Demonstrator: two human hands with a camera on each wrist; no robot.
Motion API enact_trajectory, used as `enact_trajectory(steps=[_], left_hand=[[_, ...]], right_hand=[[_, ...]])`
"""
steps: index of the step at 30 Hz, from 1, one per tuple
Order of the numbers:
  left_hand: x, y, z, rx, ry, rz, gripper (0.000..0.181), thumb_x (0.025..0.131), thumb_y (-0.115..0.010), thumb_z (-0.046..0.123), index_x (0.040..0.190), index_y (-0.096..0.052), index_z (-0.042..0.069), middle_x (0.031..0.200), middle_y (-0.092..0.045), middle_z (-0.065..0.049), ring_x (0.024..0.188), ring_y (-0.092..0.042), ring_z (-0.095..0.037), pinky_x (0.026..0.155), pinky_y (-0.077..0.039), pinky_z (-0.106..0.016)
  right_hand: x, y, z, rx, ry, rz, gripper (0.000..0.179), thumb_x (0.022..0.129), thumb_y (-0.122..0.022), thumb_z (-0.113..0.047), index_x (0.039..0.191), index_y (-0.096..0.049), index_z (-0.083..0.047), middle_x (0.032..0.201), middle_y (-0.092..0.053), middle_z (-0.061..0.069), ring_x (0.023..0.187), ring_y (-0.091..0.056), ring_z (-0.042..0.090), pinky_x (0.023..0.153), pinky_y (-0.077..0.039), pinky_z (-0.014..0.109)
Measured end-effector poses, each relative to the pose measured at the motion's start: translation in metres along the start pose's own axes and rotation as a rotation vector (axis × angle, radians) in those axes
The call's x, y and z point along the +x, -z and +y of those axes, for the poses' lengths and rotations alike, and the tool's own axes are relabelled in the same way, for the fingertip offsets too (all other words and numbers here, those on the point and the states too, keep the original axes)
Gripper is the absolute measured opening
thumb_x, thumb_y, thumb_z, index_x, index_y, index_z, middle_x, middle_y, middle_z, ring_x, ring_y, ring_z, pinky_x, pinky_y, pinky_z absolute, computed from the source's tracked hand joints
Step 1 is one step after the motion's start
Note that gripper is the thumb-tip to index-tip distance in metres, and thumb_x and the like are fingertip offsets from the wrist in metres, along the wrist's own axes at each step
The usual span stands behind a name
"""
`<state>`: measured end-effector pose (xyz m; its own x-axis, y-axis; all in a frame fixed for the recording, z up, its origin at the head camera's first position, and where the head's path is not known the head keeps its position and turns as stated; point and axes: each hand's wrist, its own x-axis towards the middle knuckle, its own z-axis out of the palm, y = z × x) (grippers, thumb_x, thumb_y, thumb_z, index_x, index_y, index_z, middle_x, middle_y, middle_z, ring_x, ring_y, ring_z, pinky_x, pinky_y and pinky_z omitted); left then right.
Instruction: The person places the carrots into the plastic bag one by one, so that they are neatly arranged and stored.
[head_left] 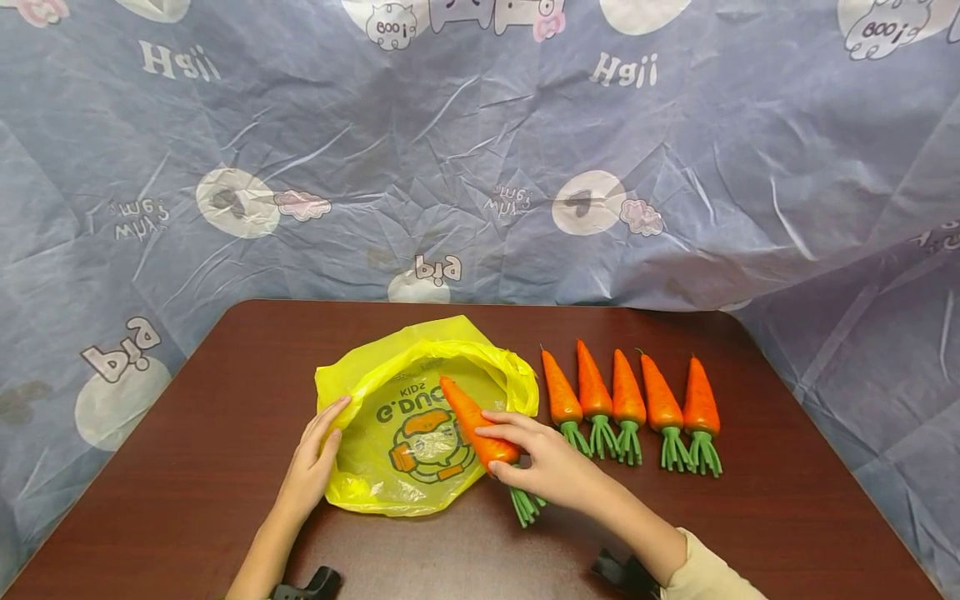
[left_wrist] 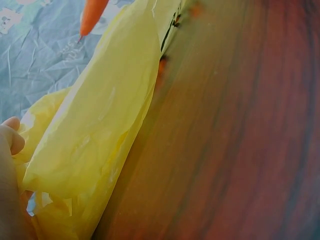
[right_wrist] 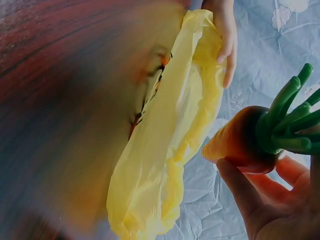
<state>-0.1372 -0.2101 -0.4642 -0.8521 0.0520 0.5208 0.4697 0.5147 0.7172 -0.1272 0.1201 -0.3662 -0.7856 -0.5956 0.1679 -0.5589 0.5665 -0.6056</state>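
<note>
A yellow plastic bag (head_left: pixel 420 500) with a printed cartoon duck lies on the table, its mouth spread wide. My left hand (head_left: pixel 311 462) holds the left side of its rim, fingertips at the edge. Part of that hand (left_wrist: pixel 9 150) shows beside the yellow plastic in the left wrist view. Between thumb and fingers, my right hand (head_left: pixel 551 458) holds an orange carrot (head_left: pixel 472 421) near its thick end. The carrot's tip points over the bag's opening, and its green stalks stick out below the hand. In the right wrist view the carrot (right_wrist: pixel 240 137) appears beside the bag's rim.
Several more carrots (head_left: pixel 628 392) with green stalks lie in a row to the right of the bag, tips pointing away. The dark brown table (head_left: pixel 172 467) ends at a wrinkled blue-grey printed cloth (head_left: pixel 480 150) hanging behind it.
</note>
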Motion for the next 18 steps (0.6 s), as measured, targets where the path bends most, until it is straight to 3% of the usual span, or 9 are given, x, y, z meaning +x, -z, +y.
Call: enact_trajectory(steps=[3, 6, 10, 13, 18], left_hand=[[0.001, 0.000, 0.001, -0.001, 0.001, -0.002, 0.040, 0.095, -0.041, 0.003, 0.134, -0.045, 0.009, 0.134, -0.044, -0.019, 0.128, -0.030, -0.004, 0.100, -0.015, -0.003], [0.001, 0.000, 0.003, 0.003, -0.002, 0.015, 0.040, 0.094, -0.041, -0.001, 0.132, -0.046, 0.007, 0.133, -0.046, -0.019, 0.126, -0.031, -0.002, 0.100, -0.015, -0.003], [0.001, -0.002, 0.002, 0.006, -0.001, 0.046, 0.041, 0.091, -0.042, -0.007, 0.130, -0.047, 0.002, 0.132, -0.047, -0.021, 0.124, -0.030, 0.004, 0.099, -0.015, -0.001], [0.001, -0.003, 0.002, 0.005, 0.000, 0.052, 0.040, 0.090, -0.042, -0.010, 0.129, -0.047, -0.002, 0.131, -0.046, -0.024, 0.124, -0.029, 0.004, 0.098, -0.014, -0.001], [0.001, -0.002, 0.003, 0.017, -0.002, 0.028, 0.040, 0.092, -0.041, -0.005, 0.131, -0.047, 0.003, 0.131, -0.046, -0.021, 0.125, -0.030, 0.003, 0.099, -0.015, -0.002]], right_hand=[[0.004, -0.003, -0.001, 0.007, 0.020, -0.016, 0.039, 0.085, -0.060, -0.026, 0.124, -0.057, -0.019, 0.135, -0.048, 0.000, 0.060, -0.044, 0.002, 0.059, -0.042, 0.016], [0.010, -0.008, -0.002, -0.010, 0.048, -0.042, 0.038, 0.086, -0.060, -0.025, 0.124, -0.057, -0.019, 0.135, -0.047, -0.001, 0.066, -0.046, 0.001, 0.060, -0.041, 0.015], [0.018, -0.015, -0.004, -0.055, 0.069, -0.093, 0.038, 0.087, -0.058, -0.027, 0.125, -0.056, -0.020, 0.137, -0.046, -0.003, 0.096, -0.054, 0.009, 0.072, -0.045, 0.020], [0.025, -0.020, -0.006, -0.063, 0.068, -0.133, 0.039, 0.089, -0.056, -0.028, 0.127, -0.054, -0.020, 0.139, -0.043, -0.003, 0.118, -0.048, 0.016, 0.088, -0.045, 0.030], [0.035, -0.027, -0.012, -0.044, 0.072, -0.166, 0.040, 0.090, -0.054, -0.029, 0.128, -0.053, -0.019, 0.141, -0.041, -0.002, 0.129, -0.039, 0.020, 0.101, -0.038, 0.041]])
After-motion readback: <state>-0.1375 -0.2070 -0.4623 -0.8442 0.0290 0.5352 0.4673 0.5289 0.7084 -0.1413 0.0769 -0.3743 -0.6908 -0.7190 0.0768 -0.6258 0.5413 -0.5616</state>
